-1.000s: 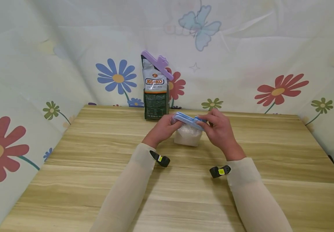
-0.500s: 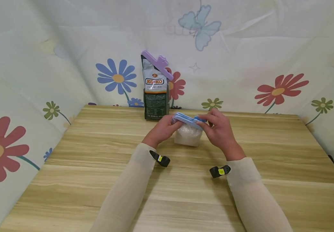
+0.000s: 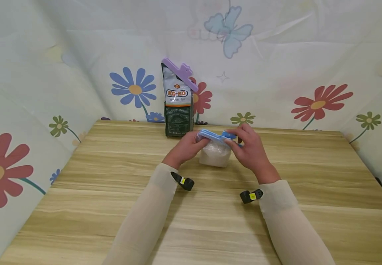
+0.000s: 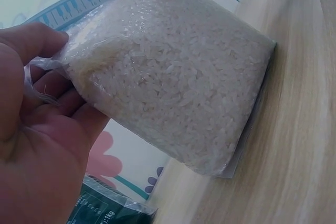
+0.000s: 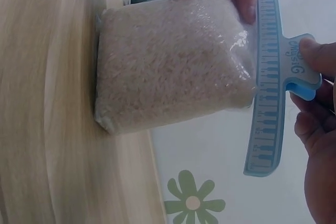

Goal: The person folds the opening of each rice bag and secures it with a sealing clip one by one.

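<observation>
A clear plastic bag of rice (image 3: pixel 215 156) stands on the wooden table between both hands. Along its top lies a long light-blue bag clip (image 5: pixel 269 87) with a piano-key print. My left hand (image 3: pixel 185 149) pinches the bag's gathered upper corner between thumb and fingers, right beside one end of the clip. In the left wrist view the rice grains (image 4: pixel 173 72) show through the film. My right hand (image 3: pixel 252 151) squeezes the clip's handle, with the thumb on the printed side and fingers behind it. The right wrist view shows the clip's bar across the bag's top edge.
Behind the left hand, near the table's back edge, a green and silver KO-KO bag (image 3: pixel 179 117) stands upright with a purple clip (image 3: pixel 181 74) across its top. A wall covering with printed flowers rises behind the wooden table (image 3: pixel 211 228).
The blue clip has tilted slightly in the right hand, and more of its handle shows between the fingers. The left hand and the rice bag stay nearly in place.
</observation>
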A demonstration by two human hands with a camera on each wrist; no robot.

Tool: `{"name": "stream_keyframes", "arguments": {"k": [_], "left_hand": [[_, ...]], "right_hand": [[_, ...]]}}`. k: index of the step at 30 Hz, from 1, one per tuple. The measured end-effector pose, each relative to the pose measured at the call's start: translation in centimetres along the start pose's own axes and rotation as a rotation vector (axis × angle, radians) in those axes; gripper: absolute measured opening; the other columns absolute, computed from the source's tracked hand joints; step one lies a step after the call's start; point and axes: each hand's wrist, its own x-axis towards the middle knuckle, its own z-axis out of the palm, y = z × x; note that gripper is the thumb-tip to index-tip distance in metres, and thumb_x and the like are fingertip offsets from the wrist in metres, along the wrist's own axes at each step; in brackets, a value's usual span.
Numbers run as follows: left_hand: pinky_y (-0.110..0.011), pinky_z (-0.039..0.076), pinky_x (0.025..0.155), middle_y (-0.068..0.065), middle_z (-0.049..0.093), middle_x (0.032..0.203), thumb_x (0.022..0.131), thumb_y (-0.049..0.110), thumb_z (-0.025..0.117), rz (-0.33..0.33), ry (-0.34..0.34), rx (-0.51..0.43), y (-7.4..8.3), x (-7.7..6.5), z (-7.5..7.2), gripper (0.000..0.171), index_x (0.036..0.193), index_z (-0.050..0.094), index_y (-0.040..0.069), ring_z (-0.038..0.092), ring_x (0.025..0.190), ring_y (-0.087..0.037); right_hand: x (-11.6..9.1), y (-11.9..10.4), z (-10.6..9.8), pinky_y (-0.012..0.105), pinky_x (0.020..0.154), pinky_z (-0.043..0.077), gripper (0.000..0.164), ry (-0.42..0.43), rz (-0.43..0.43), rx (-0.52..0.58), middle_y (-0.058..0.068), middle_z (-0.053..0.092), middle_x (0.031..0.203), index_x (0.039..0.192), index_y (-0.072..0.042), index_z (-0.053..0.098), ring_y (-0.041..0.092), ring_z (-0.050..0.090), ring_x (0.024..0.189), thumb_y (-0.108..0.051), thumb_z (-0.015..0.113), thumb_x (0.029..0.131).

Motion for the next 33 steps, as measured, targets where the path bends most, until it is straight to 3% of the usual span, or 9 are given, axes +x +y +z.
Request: {"name": "stream_keyframes", "arguments": {"k": [11, 21, 27, 33], "left_hand": [[-0.040, 0.048, 0.101, -0.001, 0.068, 0.116, 0.097, 0.029, 0.059, -0.002, 0.054, -0.016, -0.3, 0.2, -0.2, 0.024, 0.116, 0.067, 0.015, 0.060, 0.107, -0.016], [-0.040, 0.048, 0.102, 0.000, 0.062, 0.126, 0.091, 0.030, 0.067, -0.095, 0.071, -0.184, -1.2, 0.6, -0.5, 0.043, 0.132, 0.057, 0.022, 0.057, 0.117, -0.020], [-0.040, 0.052, 0.097, -0.002, 0.057, 0.130, 0.087, 0.038, 0.070, -0.119, 0.079, -0.250, -1.9, 0.7, -0.8, 0.053, 0.136, 0.050, 0.029, 0.057, 0.116, -0.023], [-0.042, 0.053, 0.095, -0.009, 0.059, 0.128, 0.086, 0.035, 0.073, -0.120, 0.079, -0.355, -2.5, 0.6, -0.9, 0.070, 0.145, 0.035, 0.032, 0.059, 0.115, -0.024]], "right_hand": [[-0.1, 0.9, 0.4, 0.032, 0.071, 0.051, 0.028, 0.006, -0.002, 0.086, 0.008, 0.061, 0.104, 0.113, -0.007, 0.068, 0.020, 0.056, 0.084, -0.012, 0.074, 0.085], [-0.2, 1.1, 0.2, 0.038, 0.078, 0.055, 0.037, -0.038, 0.050, 0.113, 0.009, 0.064, 0.108, 0.123, -0.009, 0.063, 0.018, 0.059, 0.091, -0.013, 0.072, 0.088], [-0.3, 1.4, 0.2, 0.043, 0.081, 0.054, 0.046, -0.081, 0.134, 0.156, 0.013, 0.063, 0.112, 0.133, -0.009, 0.057, 0.022, 0.059, 0.094, -0.014, 0.070, 0.089], [-0.6, 2.2, 0.2, 0.044, 0.090, 0.051, 0.060, -0.157, 0.300, 0.247, 0.012, 0.060, 0.119, 0.142, -0.018, 0.048, 0.025, 0.058, 0.106, -0.027, 0.073, 0.088]]}}
